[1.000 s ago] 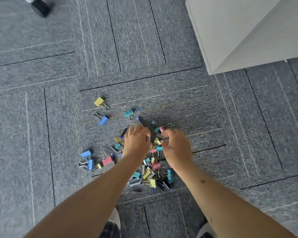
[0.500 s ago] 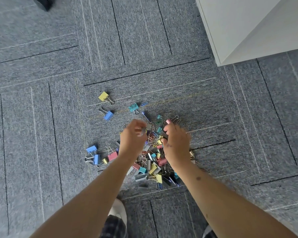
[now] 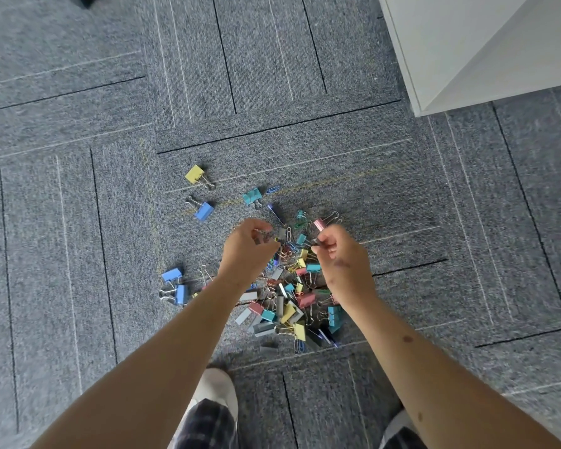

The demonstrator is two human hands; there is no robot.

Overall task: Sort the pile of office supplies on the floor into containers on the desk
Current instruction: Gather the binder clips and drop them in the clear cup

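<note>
Carpet spreads wide around pile; white cabinet corner stands well apart.

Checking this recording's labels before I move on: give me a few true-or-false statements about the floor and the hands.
1. The pile of clips lies on grey carpet. True.
2. A yellow binder clip lies apart from the pile. True.
3. Both hands lie flat on the carpet. False: the left hand curls above the pile; the right hand pinches a dark clip.
4. The pile is all one colour. False: blue, yellow, pink, teal and grey clips mix.
</note>
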